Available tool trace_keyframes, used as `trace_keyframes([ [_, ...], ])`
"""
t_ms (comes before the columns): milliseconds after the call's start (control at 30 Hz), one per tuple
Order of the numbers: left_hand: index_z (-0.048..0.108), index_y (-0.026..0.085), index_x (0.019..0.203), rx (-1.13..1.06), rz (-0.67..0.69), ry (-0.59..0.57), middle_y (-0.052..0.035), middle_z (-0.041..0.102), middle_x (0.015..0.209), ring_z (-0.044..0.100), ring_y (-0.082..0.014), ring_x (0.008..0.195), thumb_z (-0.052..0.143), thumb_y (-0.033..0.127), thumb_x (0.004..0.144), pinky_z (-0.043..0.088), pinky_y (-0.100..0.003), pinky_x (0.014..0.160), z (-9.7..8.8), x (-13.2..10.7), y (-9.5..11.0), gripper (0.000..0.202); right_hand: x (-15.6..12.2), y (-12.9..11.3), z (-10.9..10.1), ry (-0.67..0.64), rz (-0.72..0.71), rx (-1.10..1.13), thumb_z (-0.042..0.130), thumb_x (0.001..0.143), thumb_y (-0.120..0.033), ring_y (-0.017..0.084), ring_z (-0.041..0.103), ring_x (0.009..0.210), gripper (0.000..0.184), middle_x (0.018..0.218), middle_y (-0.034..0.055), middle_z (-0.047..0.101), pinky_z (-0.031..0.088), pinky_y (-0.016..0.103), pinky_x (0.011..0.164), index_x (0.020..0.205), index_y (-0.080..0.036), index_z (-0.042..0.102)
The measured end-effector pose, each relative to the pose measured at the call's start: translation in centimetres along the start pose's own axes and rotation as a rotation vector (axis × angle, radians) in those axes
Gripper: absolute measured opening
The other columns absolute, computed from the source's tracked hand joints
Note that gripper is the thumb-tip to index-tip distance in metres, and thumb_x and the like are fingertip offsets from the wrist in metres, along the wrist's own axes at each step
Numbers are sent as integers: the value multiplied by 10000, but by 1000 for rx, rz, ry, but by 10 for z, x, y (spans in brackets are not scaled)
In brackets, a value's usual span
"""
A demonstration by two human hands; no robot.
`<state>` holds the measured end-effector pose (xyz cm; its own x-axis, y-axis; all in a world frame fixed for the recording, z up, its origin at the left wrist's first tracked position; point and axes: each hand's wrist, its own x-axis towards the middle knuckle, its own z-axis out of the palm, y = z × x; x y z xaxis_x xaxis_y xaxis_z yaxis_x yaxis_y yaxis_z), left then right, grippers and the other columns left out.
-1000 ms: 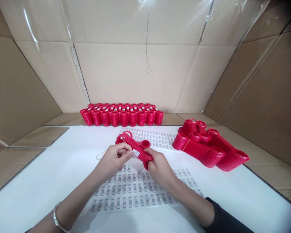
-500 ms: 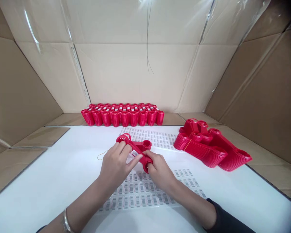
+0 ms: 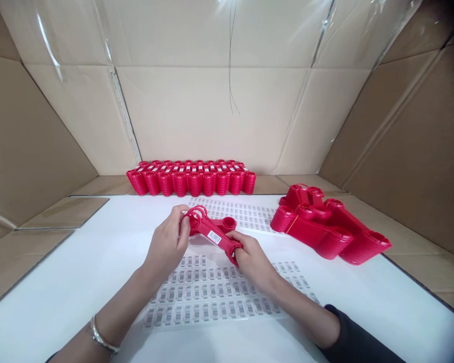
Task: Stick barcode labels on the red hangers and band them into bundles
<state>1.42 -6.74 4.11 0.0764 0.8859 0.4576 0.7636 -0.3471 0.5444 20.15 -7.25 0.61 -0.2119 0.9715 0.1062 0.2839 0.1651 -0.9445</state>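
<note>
Between my hands is a flat red plastic bar with ring ends, tilted down to the right, with a white barcode label stuck on its middle. My left hand pinches its upper left ring end between thumb and fingers. At the lower right ring, my right hand is closed around the edge, with some fingers hidden beneath. Just behind lie more red bars, partly covered by the held one. Under my forearms is a sheet of barcode labels on the white table.
A row of stacked red bars with labels stands at the back. Larger stacks of red bars, one with a rubber band, lie on the right. Another label sheet is behind my hands. Cardboard walls enclose the table.
My left hand has moved from the bar's middle, over the label, up and left to its ring end. The label now shows fully. My right hand keeps its hold.
</note>
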Motion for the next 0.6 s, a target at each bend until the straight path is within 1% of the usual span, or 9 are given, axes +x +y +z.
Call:
trace_keyframes([
  [100, 432, 199, 918, -30, 66, -44, 0, 565, 812, 512, -130, 680, 301, 194, 849, 378, -245, 633, 0, -1, 3, 148, 4, -3, -9, 32, 56, 84, 315, 613, -94, 105, 426, 482, 338, 552, -23, 485, 319, 213, 449, 809, -149, 585],
  [167, 442, 195, 796, 9, 103, -127, 7, 545, 734, 480, -126, 629, 328, 164, 794, 351, -241, 603, 0, -3, 6, 118, 6, -5, -15, 64, 101, 140, 315, 601, -100, 102, 400, 435, 352, 507, -37, 440, 300, 206, 406, 841, -146, 569],
  [233, 430, 193, 692, 63, 90, -270, 23, 508, 620, 434, -116, 546, 357, 207, 792, 300, -237, 545, 1, -4, 10, 124, 6, -7, -18, 86, 115, 170, 320, 588, -98, 100, 388, 419, 369, 499, -43, 422, 286, 201, 381, 865, -143, 559],
  [300, 419, 189, 618, 96, 75, -449, 33, 455, 534, 392, -108, 489, 353, 297, 833, 253, -237, 507, 1, -6, 12, 249, 5, -7, -18, 80, 91, 155, 321, 583, -88, 96, 395, 431, 374, 523, -38, 441, 295, 200, 392, 860, -145, 565],
  [333, 442, 190, 623, 93, 66, -530, 35, 444, 515, 383, -108, 475, 344, 338, 850, 243, -237, 498, 1, -6, 12, 288, 4, -6, -17, 67, 63, 134, 319, 580, -79, 97, 416, 460, 372, 554, -28, 471, 314, 201, 417, 844, -146, 572],
  [367, 476, 194, 644, 89, 53, -583, 34, 446, 512, 383, -110, 472, 338, 361, 857, 239, -236, 493, 2, -6, 11, 305, 2, -5, -14, 47, 31, 107, 316, 581, -69, 100, 444, 503, 374, 594, -18, 505, 337, 204, 454, 833, -149, 581],
  [400, 513, 197, 676, 88, 39, -607, 29, 466, 527, 399, -116, 482, 347, 361, 854, 244, -236, 493, 2, -7, 8, 293, 1, -3, -11, 22, 1, 79, 315, 585, -60, 105, 468, 550, 379, 633, -10, 533, 355, 208, 495, 829, -152, 590],
  [500, 589, 203, 794, 112, 15, -594, -6, 572, 666, 488, -145, 585, 425, 290, 798, 288, -242, 533, 3, -7, -2, 186, -5, 2, -2, -62, -32, 18, 320, 611, -51, 118, 487, 615, 368, 661, -10, 549, 370, 219, 561, 824, -160, 600],
  [600, 606, 208, 818, 147, 25, -649, -27, 617, 796, 536, -165, 680, 469, 242, 750, 318, -250, 578, 6, -9, -9, 157, -7, 7, 3, -96, -5, 0, 319, 614, -47, 119, 469, 593, 316, 633, -20, 525, 358, 223, 557, 768, -165, 569],
])
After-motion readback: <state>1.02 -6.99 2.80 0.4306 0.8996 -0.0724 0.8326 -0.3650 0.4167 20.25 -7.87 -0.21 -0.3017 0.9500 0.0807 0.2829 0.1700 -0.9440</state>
